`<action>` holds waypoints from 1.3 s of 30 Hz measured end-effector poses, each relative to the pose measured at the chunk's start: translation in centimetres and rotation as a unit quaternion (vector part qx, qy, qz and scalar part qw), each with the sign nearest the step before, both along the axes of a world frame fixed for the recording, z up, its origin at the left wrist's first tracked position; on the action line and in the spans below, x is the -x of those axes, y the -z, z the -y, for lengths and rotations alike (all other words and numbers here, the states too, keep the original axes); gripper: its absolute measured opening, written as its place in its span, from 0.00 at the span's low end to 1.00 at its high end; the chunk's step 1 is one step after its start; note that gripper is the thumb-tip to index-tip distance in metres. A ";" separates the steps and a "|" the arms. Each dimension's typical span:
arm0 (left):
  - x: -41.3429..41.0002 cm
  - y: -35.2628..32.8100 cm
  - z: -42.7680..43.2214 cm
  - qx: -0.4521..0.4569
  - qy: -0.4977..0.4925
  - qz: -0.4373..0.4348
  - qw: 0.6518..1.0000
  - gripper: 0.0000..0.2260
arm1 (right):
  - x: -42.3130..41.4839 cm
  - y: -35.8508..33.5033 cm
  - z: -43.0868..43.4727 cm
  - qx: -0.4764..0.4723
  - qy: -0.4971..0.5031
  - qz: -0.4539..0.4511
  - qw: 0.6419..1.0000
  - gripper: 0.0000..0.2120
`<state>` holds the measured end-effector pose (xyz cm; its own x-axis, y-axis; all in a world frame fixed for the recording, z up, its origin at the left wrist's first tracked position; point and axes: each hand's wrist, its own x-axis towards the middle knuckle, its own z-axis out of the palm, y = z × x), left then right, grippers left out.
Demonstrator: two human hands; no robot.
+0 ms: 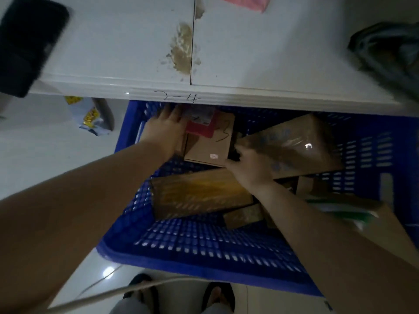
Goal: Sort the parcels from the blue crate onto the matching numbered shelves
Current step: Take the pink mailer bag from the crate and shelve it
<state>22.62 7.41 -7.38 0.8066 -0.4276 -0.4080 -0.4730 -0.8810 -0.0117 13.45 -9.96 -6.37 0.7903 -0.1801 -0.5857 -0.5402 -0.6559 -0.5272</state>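
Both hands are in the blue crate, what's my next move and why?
Probably lift out the cardboard box marked 3: your right hand is at its near corner, your left hand at its far side; a red parcel lies on it.

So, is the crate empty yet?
No, not empty: several boxes and a red parcel lie in the crate; the right hand grips the taped box.

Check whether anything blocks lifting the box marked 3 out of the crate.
Yes. A red parcel lies on the far left corner of the box marked 3, by the left hand; the right hand grips the box's right edge. The white shelf edge overhangs the blue crate's far end above both.
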 end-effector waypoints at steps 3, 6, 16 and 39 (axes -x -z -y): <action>-1.5 0.3 -0.5 0.029 -0.006 -0.001 1.000 0.28 | -0.5 1.3 -2.4 -0.178 0.214 -0.071 0.958 0.23; -0.2 0.3 -0.5 0.093 -0.009 -0.001 0.996 0.29 | -1.2 1.0 -3.5 -0.313 0.399 -0.110 0.855 0.26; 11.3 -7.4 -1.7 0.328 -0.180 -0.197 0.906 0.35 | 4.5 -8.3 -2.4 -0.334 0.422 -0.119 0.834 0.17; 8.5 -50.8 0.6 0.660 -0.301 -0.308 0.616 0.48 | 7.0 -55.9 10.2 -0.085 -0.122 0.082 0.986 0.17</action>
<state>14.16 6.82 43.39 0.8475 -0.4138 -0.3324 0.3864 0.0516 0.9209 6.47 -20.14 49.50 0.8844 0.1163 -0.4520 -0.2765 -0.6498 -0.7081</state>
